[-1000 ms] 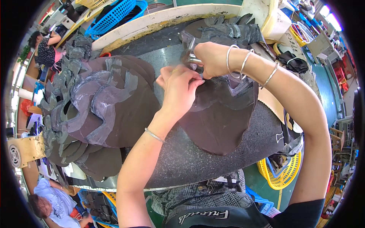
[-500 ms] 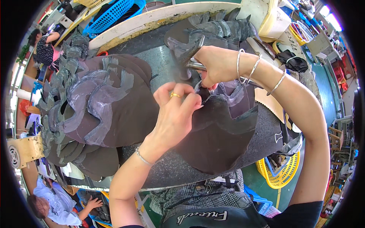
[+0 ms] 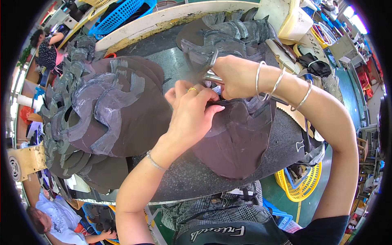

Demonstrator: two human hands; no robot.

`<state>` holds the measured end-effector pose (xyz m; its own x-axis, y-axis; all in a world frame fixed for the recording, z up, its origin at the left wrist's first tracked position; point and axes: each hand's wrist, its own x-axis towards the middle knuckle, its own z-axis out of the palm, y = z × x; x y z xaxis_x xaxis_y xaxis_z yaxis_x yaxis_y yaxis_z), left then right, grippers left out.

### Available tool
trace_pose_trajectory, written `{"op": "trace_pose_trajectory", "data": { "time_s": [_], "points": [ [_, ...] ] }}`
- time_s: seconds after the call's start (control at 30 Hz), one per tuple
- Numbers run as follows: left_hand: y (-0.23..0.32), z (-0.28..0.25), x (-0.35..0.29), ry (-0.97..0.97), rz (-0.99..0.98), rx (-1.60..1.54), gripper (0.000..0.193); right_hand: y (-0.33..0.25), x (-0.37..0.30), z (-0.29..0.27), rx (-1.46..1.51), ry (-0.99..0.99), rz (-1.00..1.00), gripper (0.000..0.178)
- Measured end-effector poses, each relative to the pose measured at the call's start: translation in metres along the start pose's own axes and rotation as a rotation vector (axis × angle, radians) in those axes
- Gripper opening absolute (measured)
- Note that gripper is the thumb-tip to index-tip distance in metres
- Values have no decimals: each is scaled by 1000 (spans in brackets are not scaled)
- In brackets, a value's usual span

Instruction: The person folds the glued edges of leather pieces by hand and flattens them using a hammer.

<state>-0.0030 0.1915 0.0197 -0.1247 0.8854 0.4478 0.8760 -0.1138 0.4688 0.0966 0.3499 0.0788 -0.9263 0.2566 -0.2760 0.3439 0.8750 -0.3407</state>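
A dark brown leather piece with a rounded near edge lies on the dark work surface in front of me. My left hand pinches its far edge between thumb and fingers. Just beyond, my right hand is closed round the metal shaft of what looks like a hammer; its head is smeared by motion and sits close to my left fingertips. My right fingers also reach down to the folded far edge of the leather, where my hands hide the detail. Grey, brushed-looking bands mark the piece's far part.
A big overlapping stack of similar pieces fills the left side. Another stack lies at the back, before a white raised board. Yellow basket stands below the right edge. Two other people work at the left.
My left hand has moved slightly up along the edge, and my right hand has come down a little with the hammer. The leather piece has shifted and lies flatter.
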Motion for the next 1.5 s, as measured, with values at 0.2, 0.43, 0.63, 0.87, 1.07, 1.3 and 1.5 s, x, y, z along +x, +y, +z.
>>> {"op": "trace_pose_trajectory", "data": {
  "time_s": [0.2,0.43,0.63,0.87,1.07,1.3,1.5],
  "points": [
    [19,-6,-12,92,248,133,16,12,-9,13,-49,244,-191,15],
    [95,-98,-69,-229,239,-471,26,36,-8,-1,-95,348,-141,17],
    [79,-107,-94,-335,-623,-783,18,36,-22,-8,-70,454,-7,28],
    [38,-89,-162,-317,-755,-382,21,-82,-100,50,259,221,-179,42],
    [26,-91,-125,-431,-323,-37,38,-104,-138,99,86,38,-335,22],
    [4,-70,-112,-465,-112,-213,20,-117,-140,94,-121,72,-227,33],
    [-5,-73,-109,-397,226,-19,22,-106,-147,98,59,62,-267,46]
  ]
}}
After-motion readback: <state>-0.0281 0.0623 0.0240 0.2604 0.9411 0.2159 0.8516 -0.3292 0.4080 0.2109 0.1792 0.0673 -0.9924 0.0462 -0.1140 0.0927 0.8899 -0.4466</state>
